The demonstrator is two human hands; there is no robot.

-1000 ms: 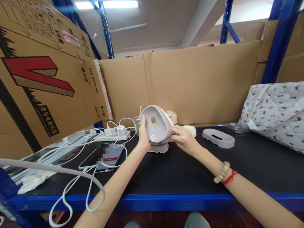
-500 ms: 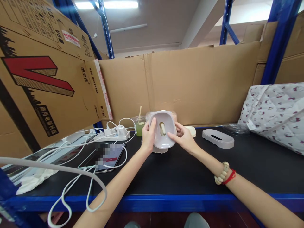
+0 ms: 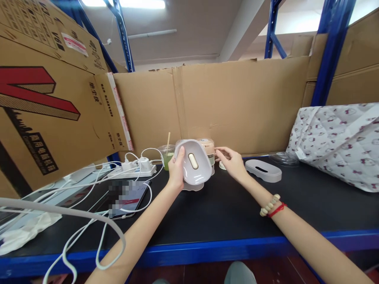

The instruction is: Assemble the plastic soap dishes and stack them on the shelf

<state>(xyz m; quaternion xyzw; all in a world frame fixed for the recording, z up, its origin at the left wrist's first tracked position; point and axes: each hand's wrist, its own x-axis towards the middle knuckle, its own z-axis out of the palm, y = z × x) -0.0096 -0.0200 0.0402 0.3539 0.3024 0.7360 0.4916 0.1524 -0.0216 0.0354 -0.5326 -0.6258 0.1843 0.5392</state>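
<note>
My left hand grips a pale grey plastic dish by its left side, thumb over the rim. The dish is tilted so its shallow inside faces me, and a cream oval piece fills the slot in its middle. Under it part of a pale wavy-edged thing shows, mostly hidden. My right hand is off the dish, fingers apart, its tips beside a stack of containers with a peach top; I cannot tell whether they touch. A small cream piece lies partly behind that hand.
A grey oval part with a slot lies right on the black tabletop. Behind it are a clear plastic lid and a quilted bag. Leftward are a green drink cup, a power strip, a tablet and loose white cables.
My right hand has let go of the dish and moved to its right. The cream oval piece now lies lengthwise in the slot. The view has shifted slightly.
</note>
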